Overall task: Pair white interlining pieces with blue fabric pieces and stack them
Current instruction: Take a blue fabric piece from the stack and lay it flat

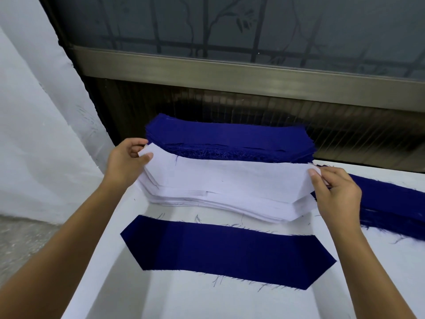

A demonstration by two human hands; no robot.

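Note:
A single blue fabric piece (227,250) lies flat on the white table, nearest to me. Behind it sits a stack of white interlining pieces (230,201). The top white interlining piece (230,173) is held at both ends: my left hand (125,162) pinches its left tip and my right hand (335,192) pinches its right tip, with the ends raised slightly off the stack. A thick stack of blue fabric pieces (227,138) stands behind the white stack, by the window.
Another pile of blue pieces (386,199) lies at the right, partly under my right hand. The white table surface (184,295) carries loose blue threads. A window sill and frame (230,72) run along the back; the table's left edge drops to a grey floor.

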